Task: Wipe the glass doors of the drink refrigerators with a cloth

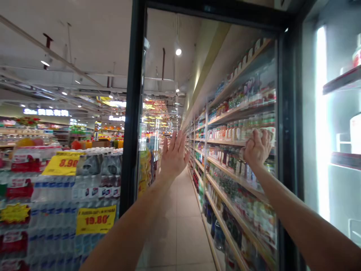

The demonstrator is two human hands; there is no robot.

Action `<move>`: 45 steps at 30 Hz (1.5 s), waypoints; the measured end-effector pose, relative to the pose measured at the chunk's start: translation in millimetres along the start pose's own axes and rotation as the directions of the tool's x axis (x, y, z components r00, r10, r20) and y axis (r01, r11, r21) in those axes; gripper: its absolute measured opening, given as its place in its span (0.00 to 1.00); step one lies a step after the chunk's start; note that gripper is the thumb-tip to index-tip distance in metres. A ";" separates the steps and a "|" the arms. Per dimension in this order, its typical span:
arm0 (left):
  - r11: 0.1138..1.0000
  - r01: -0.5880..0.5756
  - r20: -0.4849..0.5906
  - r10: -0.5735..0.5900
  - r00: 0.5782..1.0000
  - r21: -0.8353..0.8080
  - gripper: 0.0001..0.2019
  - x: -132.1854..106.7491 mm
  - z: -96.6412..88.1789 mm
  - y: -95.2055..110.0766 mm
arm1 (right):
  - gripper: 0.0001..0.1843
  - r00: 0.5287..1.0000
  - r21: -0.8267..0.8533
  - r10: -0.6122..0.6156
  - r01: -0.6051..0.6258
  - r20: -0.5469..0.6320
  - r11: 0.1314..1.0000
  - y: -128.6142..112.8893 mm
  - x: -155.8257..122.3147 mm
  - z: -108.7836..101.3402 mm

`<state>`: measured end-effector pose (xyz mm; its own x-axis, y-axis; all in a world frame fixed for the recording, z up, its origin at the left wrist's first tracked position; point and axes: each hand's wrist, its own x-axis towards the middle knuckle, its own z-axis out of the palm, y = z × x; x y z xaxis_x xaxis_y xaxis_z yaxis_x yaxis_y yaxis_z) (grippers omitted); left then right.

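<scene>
We hold our left hand open, fingers flat on the smooth glass door with its black frame. Our right hand is curled near the door's right edge; whether it grips something, we cannot tell. Beside the door's left edge, a yellow tag reads 8.90 and a lower tag reads 19.80, both on plastic-wrapped water bottles.

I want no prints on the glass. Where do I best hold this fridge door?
Likely the black left edge of the door, fingers wrapped round it from the left: it stands free, away from the lit fridge, and is narrow. No handle shows.
</scene>
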<state>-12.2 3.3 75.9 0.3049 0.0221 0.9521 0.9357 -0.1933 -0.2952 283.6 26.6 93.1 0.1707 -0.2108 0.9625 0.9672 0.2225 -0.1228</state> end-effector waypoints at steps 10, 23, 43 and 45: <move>0.999 -0.029 -0.040 0.028 0.999 -0.016 0.30 -0.9 7.5 -5.0 | 0.23 0.872 0.102 -0.439 0.427 0.215 0.898 -64.0 -5.0 11.4; 0.998 -0.021 -0.030 0.019 0.999 -0.051 0.31 0.6 22.0 -7.7 | 0.25 0.960 -0.010 -0.225 0.230 0.165 0.973 -46.5 -11.7 14.1; 0.999 -0.020 -0.015 0.019 1.000 -0.035 0.29 0.4 27.1 -11.0 | 0.25 0.865 0.080 -0.454 0.448 0.212 0.891 -73.2 -53.8 12.0; 0.999 -0.010 -0.008 0.010 1.000 -0.037 0.29 -0.2 26.0 -10.7 | 0.24 0.869 0.067 -0.450 0.446 0.207 0.893 -63.2 -55.2 9.3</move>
<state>-17.7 30.9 76.9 0.3126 0.0118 0.9498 0.9254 -0.2296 -0.3017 211.3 33.0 50.0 -0.3255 -0.0864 0.9416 0.9268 0.1683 0.3358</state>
